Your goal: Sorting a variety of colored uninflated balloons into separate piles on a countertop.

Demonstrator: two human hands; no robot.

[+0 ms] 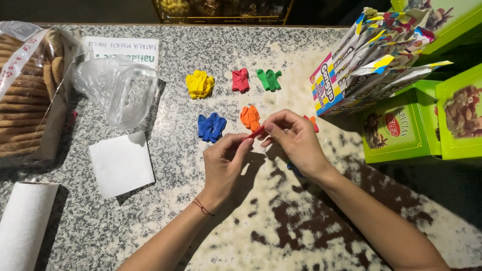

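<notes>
Both hands meet over a speckled stone counter (281, 221). The left hand (224, 163) and right hand (296, 143) are nearly closed, pinching a small red balloon (256, 132) between their fingertips, just below the orange pile.

Five little piles of balloons lie on the counter beyond the hands: yellow (200, 84), red (241, 80), green (269, 80), blue (211, 126) and orange (250, 117). A sixth orange bit (313, 122) peeks from behind the right hand.

To the left lie one clear bag (118, 88), one white napkin (121, 163), one paper roll (22, 226) and one packet of biscuits (25, 95). To the right stand three green boxes (396, 130) and a bundle of striped packets (371, 55).
</notes>
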